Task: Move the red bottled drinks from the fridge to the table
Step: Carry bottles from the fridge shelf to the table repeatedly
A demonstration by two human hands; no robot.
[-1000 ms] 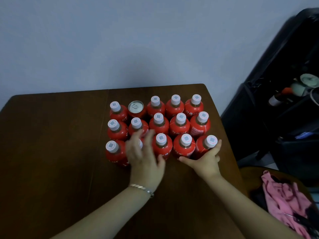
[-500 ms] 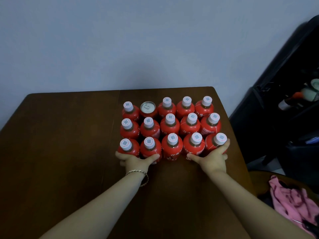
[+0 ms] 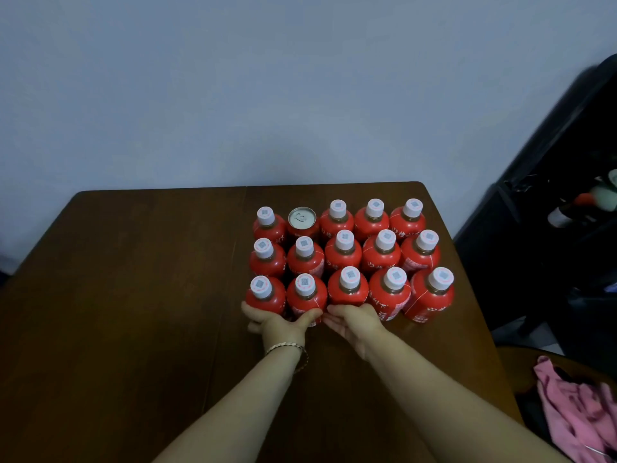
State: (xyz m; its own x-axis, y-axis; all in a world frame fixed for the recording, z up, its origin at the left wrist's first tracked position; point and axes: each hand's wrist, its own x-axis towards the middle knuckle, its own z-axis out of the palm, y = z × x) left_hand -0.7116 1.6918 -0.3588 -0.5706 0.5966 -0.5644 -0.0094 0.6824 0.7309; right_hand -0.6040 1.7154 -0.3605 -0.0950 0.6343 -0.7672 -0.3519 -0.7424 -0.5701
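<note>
Head view, left hand (image 3: 277,324), right hand (image 3: 354,321) against red bottles (image 3: 344,259), fingertips unclear

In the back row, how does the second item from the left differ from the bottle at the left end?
The can has a flat silver pull-tab lid; the left-end bottle has a white cap with a printed square. The can stays wide to its top; the bottle narrows to a neck. Both are red, upright, side by side.
</note>
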